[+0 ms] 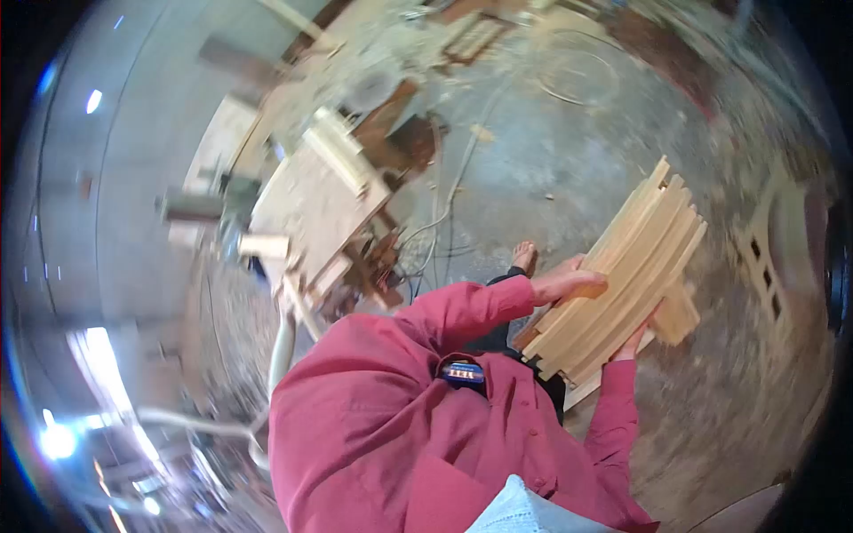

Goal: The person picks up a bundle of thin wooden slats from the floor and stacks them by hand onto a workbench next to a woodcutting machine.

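Observation:
A stack of long pale wooden strips (626, 266) lies across both of my hands, held in front of me to the right. My left hand (569, 281) is closed over the near left side of the stack, its thumb side on top. My right hand (631, 343) grips the opposite side, with its fingers partly hidden beneath the wood. A shorter wooden block (675, 315) sticks out beyond the right edge of the stack, close to my right hand. Some strip ends are uneven and look notched.
To the left stands a wooden worktable (315, 209) with planed pieces (333, 147) on top and a clamp-like metal machine (227, 209) beside it. Cables (453, 186) trail over the dusty concrete floor (524, 151). A slotted wooden frame (769, 266) is at the far right.

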Tool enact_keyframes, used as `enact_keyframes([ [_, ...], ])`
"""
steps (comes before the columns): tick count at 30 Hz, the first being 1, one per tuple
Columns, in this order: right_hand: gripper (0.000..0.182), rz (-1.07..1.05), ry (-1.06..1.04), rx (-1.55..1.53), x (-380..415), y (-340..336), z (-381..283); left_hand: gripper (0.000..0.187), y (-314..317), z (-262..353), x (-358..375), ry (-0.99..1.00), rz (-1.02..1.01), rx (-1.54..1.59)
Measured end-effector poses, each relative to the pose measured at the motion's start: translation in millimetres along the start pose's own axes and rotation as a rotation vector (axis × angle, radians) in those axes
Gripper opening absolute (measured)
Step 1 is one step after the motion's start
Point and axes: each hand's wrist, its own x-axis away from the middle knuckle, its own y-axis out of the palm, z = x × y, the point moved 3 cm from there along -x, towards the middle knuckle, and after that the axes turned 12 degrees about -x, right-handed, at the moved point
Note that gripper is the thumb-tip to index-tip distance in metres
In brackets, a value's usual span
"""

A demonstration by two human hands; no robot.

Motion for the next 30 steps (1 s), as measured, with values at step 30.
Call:
enact_keyframes([
  [30,0.102,-0.565,0.754,0.955,-29,478,519,0.048,-423,-42,418,0.340,0.813,0.872],
])
